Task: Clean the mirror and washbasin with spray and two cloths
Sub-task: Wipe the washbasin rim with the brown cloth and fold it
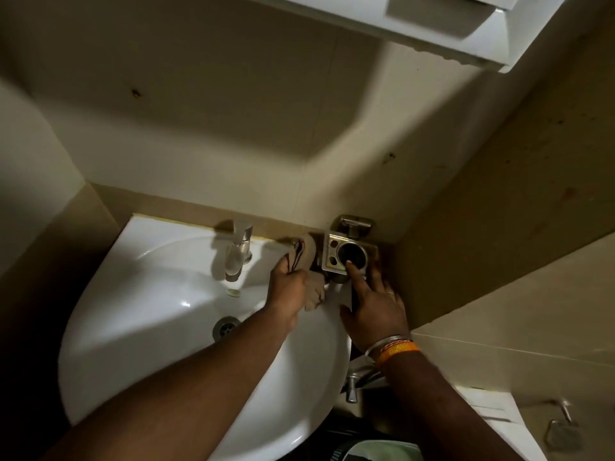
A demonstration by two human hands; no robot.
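Note:
The white washbasin (139, 314) fills the lower left, with a steel tap (238, 254) at its back rim and a drain (226, 327) in the bowl. My left hand (289, 291) is shut on a beige cloth with dark red stripes (306, 257), pressed on the basin's back right rim beside a metal toothbrush holder (346, 254). My right hand (372, 304) rests flat against that wall-mounted holder, index finger touching its round cup opening. Whether it grips anything underneath is hidden. No spray bottle or second cloth is visible. A white cabinet's underside (449, 31) shows at the top.
Beige tiled walls meet in a corner right behind the holder. A second metal tap (356, 384) sticks out of the right wall below the basin's edge. A white fixture (492, 414) and a metal hook (562, 424) sit at the lower right.

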